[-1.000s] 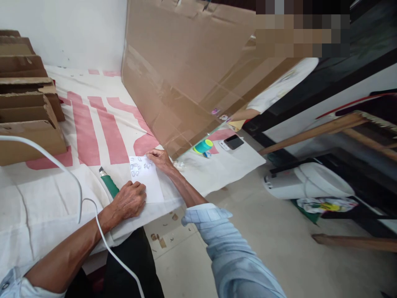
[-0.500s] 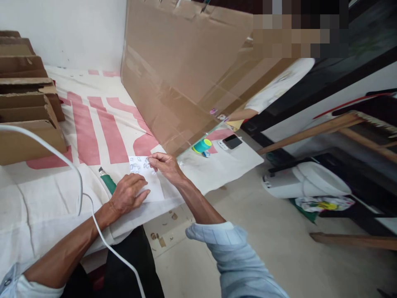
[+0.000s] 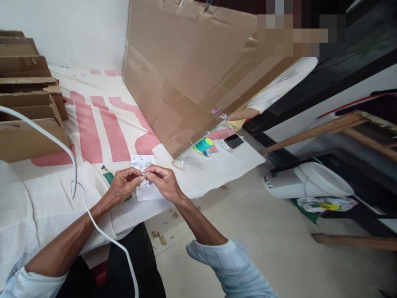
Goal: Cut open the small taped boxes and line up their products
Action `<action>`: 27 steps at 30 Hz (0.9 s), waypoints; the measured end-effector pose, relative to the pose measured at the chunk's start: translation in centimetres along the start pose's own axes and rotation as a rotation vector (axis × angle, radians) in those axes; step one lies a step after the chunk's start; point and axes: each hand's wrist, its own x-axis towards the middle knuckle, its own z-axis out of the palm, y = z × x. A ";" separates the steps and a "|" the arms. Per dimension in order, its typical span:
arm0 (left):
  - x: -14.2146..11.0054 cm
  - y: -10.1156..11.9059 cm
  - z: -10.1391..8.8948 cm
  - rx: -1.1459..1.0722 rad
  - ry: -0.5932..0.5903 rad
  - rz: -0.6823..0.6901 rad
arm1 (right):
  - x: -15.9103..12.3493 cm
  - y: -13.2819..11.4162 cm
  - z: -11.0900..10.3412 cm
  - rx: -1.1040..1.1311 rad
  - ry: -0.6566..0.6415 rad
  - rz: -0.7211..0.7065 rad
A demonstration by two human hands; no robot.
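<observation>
My left hand [image 3: 125, 184] and my right hand [image 3: 163, 182] meet fingertip to fingertip, both pinched together. Whatever sits between the fingertips is too small to name. Beneath them a white sheet of paper [image 3: 147, 193] lies on the cloth-covered table [image 3: 192, 182], and several small ring-like pieces [image 3: 138, 164] are scattered over its far part. A green-handled tool [image 3: 107, 176] with a dark tip is partly hidden behind my left hand. To the right of the paper rests a small clear plastic bag [image 3: 179, 164].
A large cardboard sheet [image 3: 186, 74] stands beyond my hands; another person's sleeve [image 3: 276, 91] shows behind it. Folded cardboard boxes [image 3: 31, 136] stand at left. A teal roll [image 3: 203, 145] and a phone [image 3: 234, 141] lie right. A white cable [image 3: 102, 236] crosses my left forearm.
My right hand has drawn back from the pieces on the paper to my left hand. My left fingers, spread before, have closed into a pinch against the right ones.
</observation>
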 end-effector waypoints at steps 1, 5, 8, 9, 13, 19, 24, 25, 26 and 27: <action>0.0 0.0 -0.1 0.013 -0.011 -0.001 | -0.1 -0.1 0.0 -0.002 -0.017 0.002; 0.0 0.3 -0.4 0.104 -0.089 -0.005 | -0.7 -0.5 0.0 -0.025 -0.085 0.006; -0.2 0.4 -0.3 0.130 -0.127 -0.018 | -1.1 -0.2 0.1 -0.045 -0.069 0.009; -0.3 0.3 -0.2 0.125 -0.133 -0.023 | -1.3 0.0 0.1 -0.043 -0.050 0.010; -0.4 0.2 -0.2 0.120 -0.147 -0.030 | -1.7 0.6 0.4 -0.022 0.001 0.029; -0.4 0.6 -0.2 0.151 -0.185 -0.061 | -1.5 0.2 -0.3 -0.066 -0.105 0.022; -0.5 0.7 0.0 0.133 -0.218 -0.077 | -1.3 -0.3 -0.9 -0.124 -0.176 0.030; -0.5 0.7 0.0 0.131 -0.216 -0.077 | -1.3 -0.3 -1.0 -0.129 -0.180 0.029; -0.5 0.7 0.0 0.129 -0.214 -0.077 | -1.3 -0.3 -1.0 -0.132 -0.180 0.028; -0.5 0.7 0.0 0.126 -0.211 -0.077 | -1.4 -0.3 -0.9 -0.134 -0.178 0.027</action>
